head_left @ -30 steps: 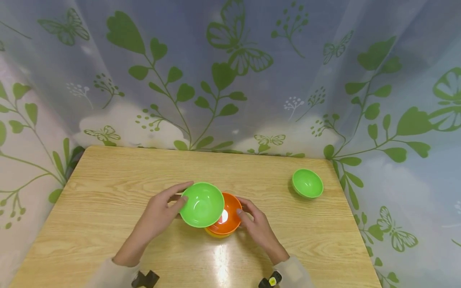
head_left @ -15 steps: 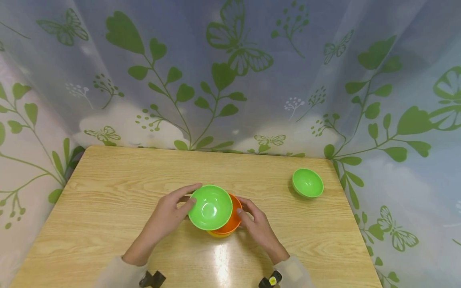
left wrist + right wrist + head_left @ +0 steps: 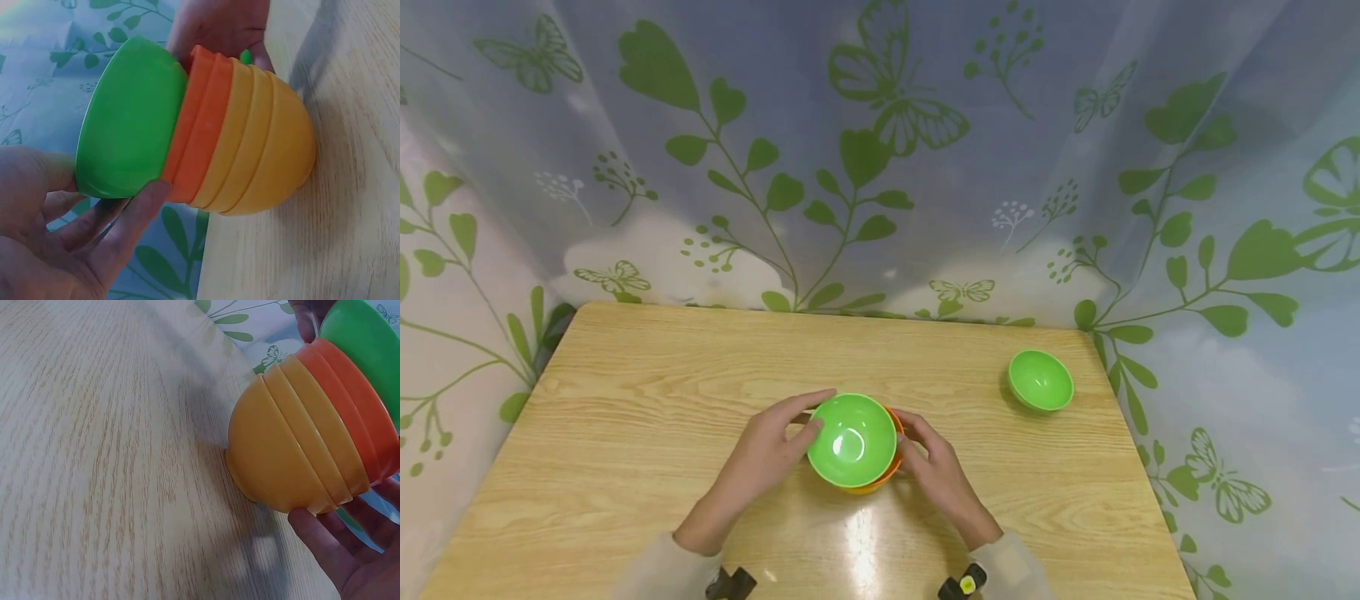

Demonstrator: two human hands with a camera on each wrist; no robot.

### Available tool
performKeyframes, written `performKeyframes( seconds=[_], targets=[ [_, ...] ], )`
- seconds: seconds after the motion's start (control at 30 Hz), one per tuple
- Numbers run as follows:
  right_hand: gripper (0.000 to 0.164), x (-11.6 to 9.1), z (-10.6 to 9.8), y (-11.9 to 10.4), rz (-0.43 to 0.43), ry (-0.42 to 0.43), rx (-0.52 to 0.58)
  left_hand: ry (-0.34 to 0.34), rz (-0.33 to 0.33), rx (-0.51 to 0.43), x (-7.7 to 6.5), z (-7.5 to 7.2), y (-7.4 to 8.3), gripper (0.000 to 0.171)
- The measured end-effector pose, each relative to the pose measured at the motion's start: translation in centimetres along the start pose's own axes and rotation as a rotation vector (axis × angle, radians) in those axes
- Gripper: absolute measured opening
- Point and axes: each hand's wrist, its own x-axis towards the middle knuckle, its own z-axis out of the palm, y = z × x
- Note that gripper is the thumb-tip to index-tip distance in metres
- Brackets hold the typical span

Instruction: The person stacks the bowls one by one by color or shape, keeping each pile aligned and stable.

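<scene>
My left hand (image 3: 771,446) holds a green bowl (image 3: 852,437) by its left rim, thumb on the inside edge and fingers beneath. That bowl is over a nested stack, its lower part right at the top orange rim. Two orange bowls (image 3: 200,125) form the upper stack, above three yellow bowls (image 3: 281,144), the lowest standing on the table. On the right side my right hand (image 3: 936,467) grips the stack, thumb at the upper rim and fingers around the outer wall. From the head, the green bowl hides most of the stack.
A second green bowl (image 3: 1041,381) stands upright near the table's far right corner. The wooden table (image 3: 700,358) meets a leaf-and-butterfly patterned curtain (image 3: 880,217) at its back edge, with more of that fabric along both sides.
My left hand has carried the green bowl rightward and slightly toward me, so it now covers nearly all of the orange bowl. My right hand and the stack have stayed in place.
</scene>
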Motion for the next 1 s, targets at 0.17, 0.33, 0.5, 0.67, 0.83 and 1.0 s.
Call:
performKeyframes(
  seconds=[0.17,0.33,0.5,0.67,0.83,1.0],
  targets=[
    [0.036,0.0,0.1,0.1,0.016,-0.006,0.046,0.026,0.024,0.071,0.1,0.7,-0.1,0.043],
    [0.036,0.1,0.2,0.1,0.004,-0.005,0.053,0.052,0.024,0.084,0.2,1.2,-0.5,0.043],
    [0.035,0.0,0.2,0.0,0.016,-0.012,0.08,0.083,0.035,0.102,0.1,1.7,-0.9,0.043],
    [0.036,0.0,0.2,0.0,0.023,-0.012,0.12,0.107,0.034,0.142,0.3,2.4,-1.1,0.043],
    [0.037,0.1,0.3,0.1,0.042,-0.002,0.142,0.127,0.039,0.181,0.3,2.9,-1.2,0.044],
    [0.037,0.1,0.3,0.1,0.048,0.004,0.156,0.138,0.045,0.232,0.2,3.2,-1.2,0.045]
  ],
)
